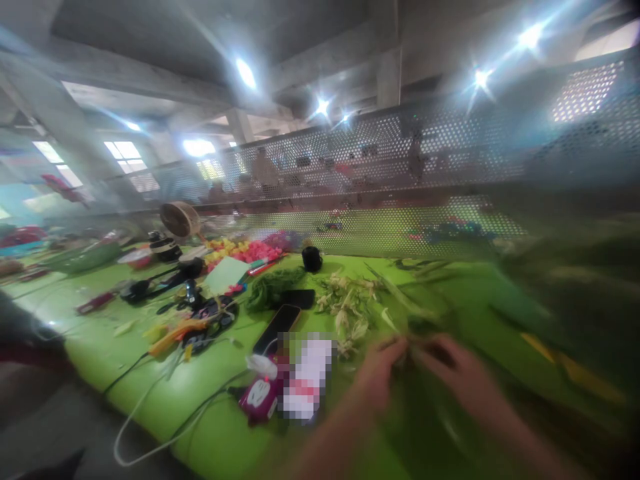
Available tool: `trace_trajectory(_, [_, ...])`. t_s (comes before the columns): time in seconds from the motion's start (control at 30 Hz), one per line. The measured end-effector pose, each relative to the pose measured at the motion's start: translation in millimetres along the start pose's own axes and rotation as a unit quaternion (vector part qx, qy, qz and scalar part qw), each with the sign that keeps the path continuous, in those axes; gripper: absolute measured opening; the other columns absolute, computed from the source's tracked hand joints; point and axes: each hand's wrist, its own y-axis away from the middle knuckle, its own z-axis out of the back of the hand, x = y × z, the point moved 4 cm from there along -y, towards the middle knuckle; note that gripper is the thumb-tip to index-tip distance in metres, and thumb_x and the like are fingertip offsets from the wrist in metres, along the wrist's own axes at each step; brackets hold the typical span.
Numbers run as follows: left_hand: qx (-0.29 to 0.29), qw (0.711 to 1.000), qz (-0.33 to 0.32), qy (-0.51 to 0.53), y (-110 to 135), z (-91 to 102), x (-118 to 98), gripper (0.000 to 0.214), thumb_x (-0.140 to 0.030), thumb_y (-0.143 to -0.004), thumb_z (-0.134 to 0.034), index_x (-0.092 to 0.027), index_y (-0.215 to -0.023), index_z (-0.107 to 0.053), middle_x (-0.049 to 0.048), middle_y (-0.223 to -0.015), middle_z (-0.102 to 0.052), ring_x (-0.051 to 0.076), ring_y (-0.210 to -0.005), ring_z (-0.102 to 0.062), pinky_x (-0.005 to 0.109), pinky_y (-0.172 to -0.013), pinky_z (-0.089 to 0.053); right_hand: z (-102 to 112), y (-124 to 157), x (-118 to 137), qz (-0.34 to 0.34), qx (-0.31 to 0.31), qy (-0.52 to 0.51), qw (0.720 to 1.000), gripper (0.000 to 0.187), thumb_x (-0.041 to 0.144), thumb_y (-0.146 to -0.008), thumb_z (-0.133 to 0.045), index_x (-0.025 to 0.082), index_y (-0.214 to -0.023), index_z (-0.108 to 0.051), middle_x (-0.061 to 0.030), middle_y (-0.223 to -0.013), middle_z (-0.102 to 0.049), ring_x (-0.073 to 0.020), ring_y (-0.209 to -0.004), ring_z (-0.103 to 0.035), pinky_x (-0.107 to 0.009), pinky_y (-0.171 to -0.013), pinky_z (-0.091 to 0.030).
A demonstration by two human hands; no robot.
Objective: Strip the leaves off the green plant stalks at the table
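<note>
My left hand (pixel 383 370) and my right hand (pixel 455 367) are close together over the green tabletop, fingertips nearly meeting. Both look pinched closed, and motion blur hides what is between the fingers. Just beyond them lies a long pale green stem (pixel 400 293), its near end close to my fingertips. To the left of that spreads a loose pile of pale cream-green artificial petals or leaves (pixel 347 307). A dark phone (pixel 277 328) rests farther left, and nearer me is a brightly lit, pixelated screen-like object (pixel 309 380).
A purple power block (pixel 259 400) with cables sits at the table's front. An orange-handled glue gun (pixel 177 335) lies to the left. Behind are green netting (pixel 273 288), pink flowers (pixel 257 251), a small black jar (pixel 312 259) and a perforated metal partition (pixel 370 230). Blurred dark green material fills the right.
</note>
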Motion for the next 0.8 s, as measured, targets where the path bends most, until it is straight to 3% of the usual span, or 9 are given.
trace_trajectory(0.13, [-0.003,1.0,0.008,0.003,-1.1,1.2,4.5,0.035,-0.036,-0.061,-0.081,-0.012,-0.084,-0.071,0.0076,-0.079,-0.068,0.014,-0.067,-0.059,0.026,-0.068,-0.044,-3.9,0.7,1.5,0.012,0.027,0.015,0.999,0.019,0.041,-0.079,-0.057,0.024,-0.08,-0.063,-0.0031,-0.083,-0.072,-0.0231,-0.085,-0.066,-0.032,-0.077,-0.049])
trace_trajectory(0.3, [-0.014,1.0,0.014,-0.013,3.2,-1.6,-2.1,0.037,-0.039,-0.057,-0.082,-0.011,-0.078,-0.07,0.0036,-0.067,-0.064,0.01,-0.055,-0.052,0.024,-0.06,-0.04,3.4,0.0,-2.1,0.015,0.008,0.096,0.995,0.02,0.041,-0.081,-0.052,0.024,-0.073,-0.059,-0.0014,-0.077,-0.069,-0.0201,-0.074,-0.065,-0.03,-0.068,-0.047])
trace_trajectory(0.5, [-0.028,0.999,0.003,-0.016,2.3,0.8,-3.4,0.042,-0.041,-0.06,-0.081,-0.012,-0.089,-0.073,0.0041,-0.068,-0.065,0.012,-0.057,-0.054,0.025,-0.061,-0.041,12.3,2.1,-0.6,0.051,-0.083,0.17,0.981,0.023,0.044,-0.081,-0.054,0.025,-0.093,-0.061,-0.0048,-0.093,-0.07,-0.0216,-0.081,-0.064,-0.033,-0.073,-0.047])
trace_trajectory(0.67, [-0.008,1.0,-0.007,0.023,-1.9,1.7,5.1,0.04,-0.037,-0.063,-0.08,-0.013,-0.095,-0.073,0.0067,-0.078,-0.068,0.015,-0.069,-0.06,0.026,-0.07,-0.044,-5.8,8.8,6.7,0.119,-0.063,0.223,0.965,0.022,0.044,-0.082,-0.054,0.024,-0.079,-0.064,-0.0064,-0.089,-0.066,-0.0225,-0.085,-0.062,-0.034,-0.077,-0.046])
trace_trajectory(0.8, [-0.009,0.999,0.01,0.033,1.8,-3.5,9.1,0.041,-0.035,-0.06,-0.082,-0.012,-0.092,-0.074,0.0101,-0.086,-0.07,0.019,-0.079,-0.063,0.028,-0.078,-0.045,-16.0,11.9,1.6,0.077,-0.068,0.243,0.965,0.02,0.04,-0.08,-0.055,0.024,-0.086,-0.067,-0.0075,-0.091,-0.068,-0.0235,-0.083,-0.062,-0.033,-0.072,-0.046])
